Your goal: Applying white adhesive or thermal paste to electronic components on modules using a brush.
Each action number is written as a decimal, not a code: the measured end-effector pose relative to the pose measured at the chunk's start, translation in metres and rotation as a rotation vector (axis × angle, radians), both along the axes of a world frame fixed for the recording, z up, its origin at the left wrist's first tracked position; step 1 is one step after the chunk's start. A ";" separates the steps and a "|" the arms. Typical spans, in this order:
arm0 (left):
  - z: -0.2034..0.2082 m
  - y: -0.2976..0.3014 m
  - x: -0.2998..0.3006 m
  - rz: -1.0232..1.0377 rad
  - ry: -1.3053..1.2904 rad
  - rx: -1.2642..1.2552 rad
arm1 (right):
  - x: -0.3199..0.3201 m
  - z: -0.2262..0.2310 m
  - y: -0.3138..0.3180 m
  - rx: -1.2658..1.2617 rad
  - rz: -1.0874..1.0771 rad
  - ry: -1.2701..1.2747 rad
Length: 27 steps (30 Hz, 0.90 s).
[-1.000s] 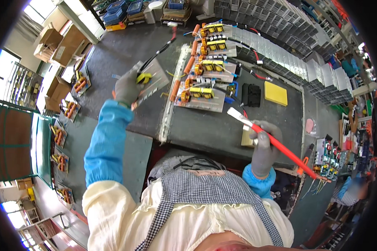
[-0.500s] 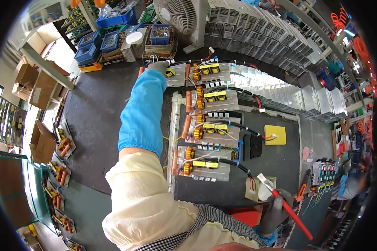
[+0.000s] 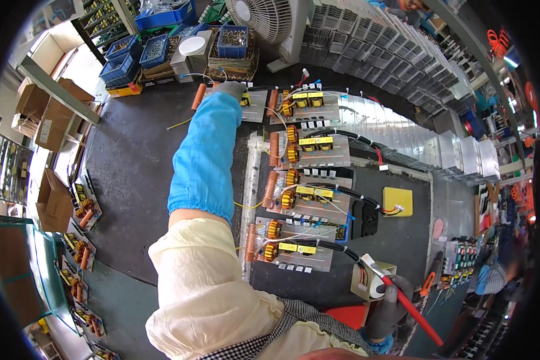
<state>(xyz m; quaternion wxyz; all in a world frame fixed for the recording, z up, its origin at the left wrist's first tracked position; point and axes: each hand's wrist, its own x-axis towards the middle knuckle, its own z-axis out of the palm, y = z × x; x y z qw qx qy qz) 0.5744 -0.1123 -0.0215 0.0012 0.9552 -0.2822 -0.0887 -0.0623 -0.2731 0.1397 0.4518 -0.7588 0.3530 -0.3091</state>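
Observation:
At the far end of the bench, my gloved left hand [image 3: 231, 90] rests on the far-left circuit board [image 3: 255, 105], beside its copper coil [image 3: 199, 96]. The back of the hand and the blue sleeve hide its fingers. Lower right, my gloved right hand [image 3: 390, 307] is closed around a flat brush with a red handle [image 3: 415, 318]. Pale bristles [image 3: 369, 261] point up and left, over the edge of an open box [image 3: 359, 283] with a white round item [image 3: 376, 287] inside. Close to the brush lies the nearest circuit board [image 3: 300, 259], with black cables.
Several more boards [image 3: 324, 149] line the bench. A yellow pad [image 3: 398, 201] and black block [image 3: 366, 219] lie right of them. Metal plates [image 3: 366, 54] stand stacked beyond. Blue parts bins [image 3: 232, 42] and a fan [image 3: 255, 21] stand at the back.
The whole view has shifted slightly. The far-left board's coil sits a little farther left of its neighbour, and more of its wires show. The brush is still in my right hand.

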 end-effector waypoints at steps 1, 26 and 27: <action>-0.004 -0.008 0.002 0.029 0.036 -0.005 | 0.001 0.000 0.001 -0.013 0.006 -0.004; 0.011 0.374 -0.342 0.908 -0.004 -0.101 | -0.045 -0.005 -0.026 0.008 0.201 -0.180; 0.012 0.401 -0.361 1.021 0.097 -0.090 | -0.040 0.001 -0.016 0.036 0.216 -0.190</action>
